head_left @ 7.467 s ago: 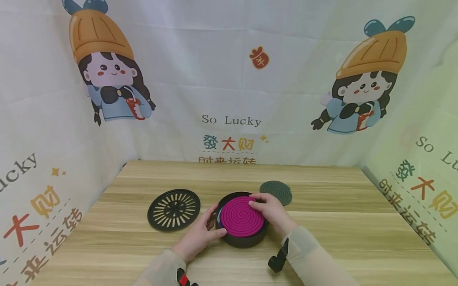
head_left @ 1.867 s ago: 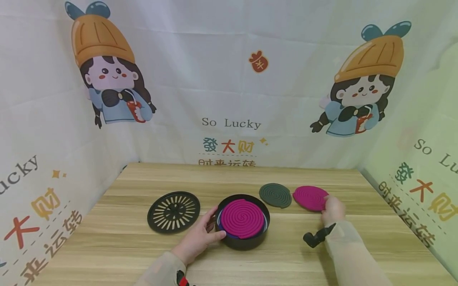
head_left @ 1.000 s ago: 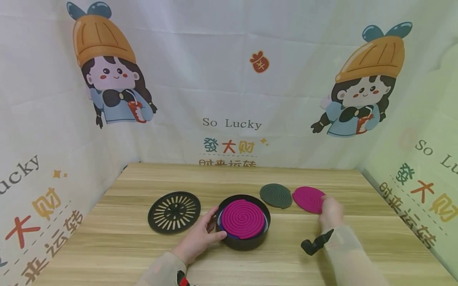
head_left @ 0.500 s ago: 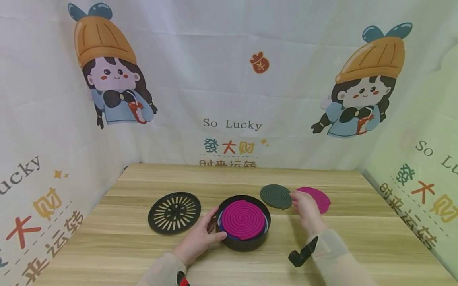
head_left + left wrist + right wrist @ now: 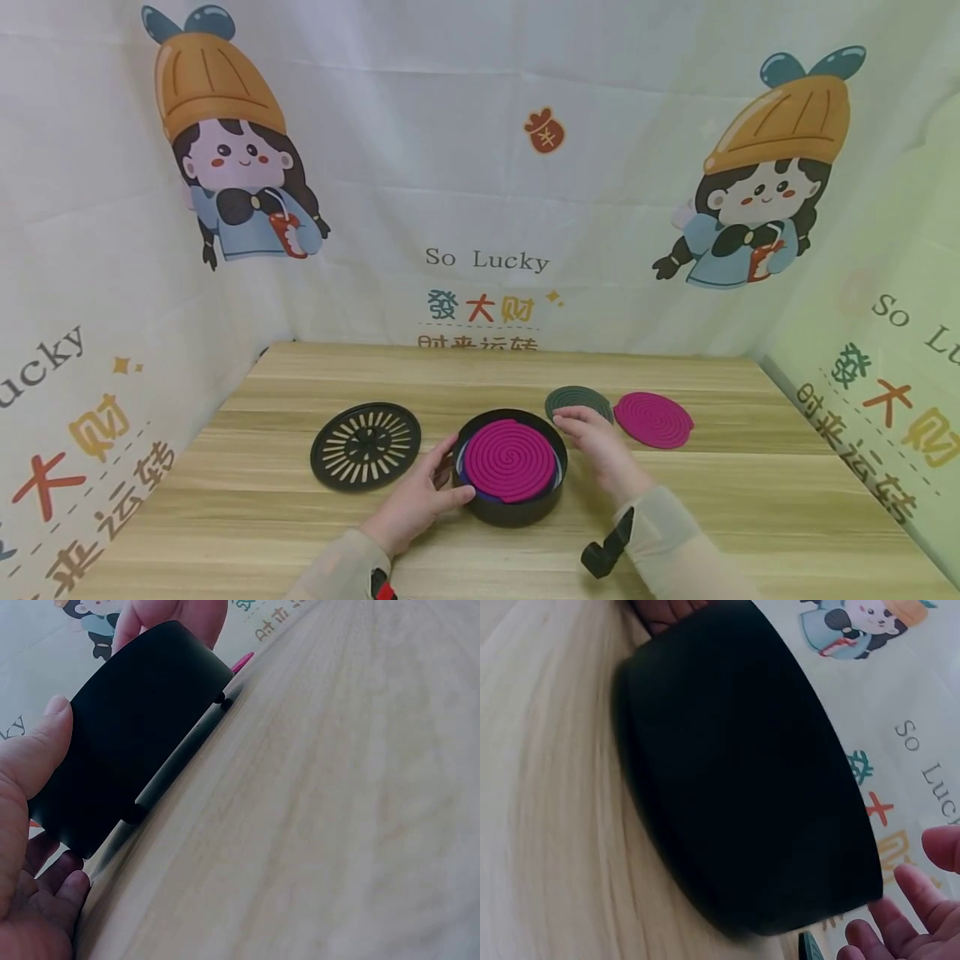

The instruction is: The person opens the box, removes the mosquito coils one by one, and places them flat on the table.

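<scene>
Magenta coils (image 5: 510, 460), two visible; one green coil (image 5: 577, 397), one black container (image 5: 517, 512).

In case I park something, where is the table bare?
Bare table: right front, between loose pink disc, right sleeve and edge; left front, between grille, left sleeve and edge. Crowded: around the bowl, gripped by the left hand, with right hand and green disc close.

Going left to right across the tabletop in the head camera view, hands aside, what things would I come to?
Slotted black disc, round black container with a magenta spiral mat inside, green spiral mat, second magenta mat.
</scene>
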A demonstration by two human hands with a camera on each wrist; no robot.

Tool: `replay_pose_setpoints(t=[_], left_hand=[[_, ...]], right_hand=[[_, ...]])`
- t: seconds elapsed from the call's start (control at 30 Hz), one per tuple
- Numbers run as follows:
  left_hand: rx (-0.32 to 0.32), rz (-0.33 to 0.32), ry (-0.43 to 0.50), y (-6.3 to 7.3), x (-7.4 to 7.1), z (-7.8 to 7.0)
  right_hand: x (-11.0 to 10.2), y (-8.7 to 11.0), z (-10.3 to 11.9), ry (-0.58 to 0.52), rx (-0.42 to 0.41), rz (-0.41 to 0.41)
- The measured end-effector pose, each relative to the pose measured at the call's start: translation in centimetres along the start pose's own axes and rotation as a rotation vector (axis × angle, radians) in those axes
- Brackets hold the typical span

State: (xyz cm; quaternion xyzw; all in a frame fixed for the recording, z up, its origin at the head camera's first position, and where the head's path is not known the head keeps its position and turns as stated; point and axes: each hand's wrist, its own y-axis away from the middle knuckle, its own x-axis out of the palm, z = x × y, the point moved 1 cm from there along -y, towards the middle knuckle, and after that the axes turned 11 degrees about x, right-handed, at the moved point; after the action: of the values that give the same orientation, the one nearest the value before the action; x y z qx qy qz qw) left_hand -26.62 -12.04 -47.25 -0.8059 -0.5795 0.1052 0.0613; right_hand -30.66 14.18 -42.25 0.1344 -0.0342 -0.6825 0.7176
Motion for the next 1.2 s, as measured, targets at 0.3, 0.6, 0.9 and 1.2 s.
replay_pose_setpoints(t=[0.3, 0.6, 0.9, 1.2], left_hand=[[-0.002, -0.001, 0.006, 0.0, 0.0, 0.1], [-0.004, 0.003, -0.002, -0.1, -0.1, 0.4], [-0.003, 0.001, -0.006, -0.2, -0.1, 0.7], [-0.015, 0.001, 0.004, -0.1, 0.0, 0.4]], right_hand=[[1.9, -0.2, -0.3, 0.005, 0.019, 0.027], [2.8, -0.7, -0.5, 0.1, 0.033, 0.006], [3.1, -0.8, -1.0, 0.131, -0.006, 0.022], [3.0, -0.8, -1.3, 0.146, -0.024, 0.037]])
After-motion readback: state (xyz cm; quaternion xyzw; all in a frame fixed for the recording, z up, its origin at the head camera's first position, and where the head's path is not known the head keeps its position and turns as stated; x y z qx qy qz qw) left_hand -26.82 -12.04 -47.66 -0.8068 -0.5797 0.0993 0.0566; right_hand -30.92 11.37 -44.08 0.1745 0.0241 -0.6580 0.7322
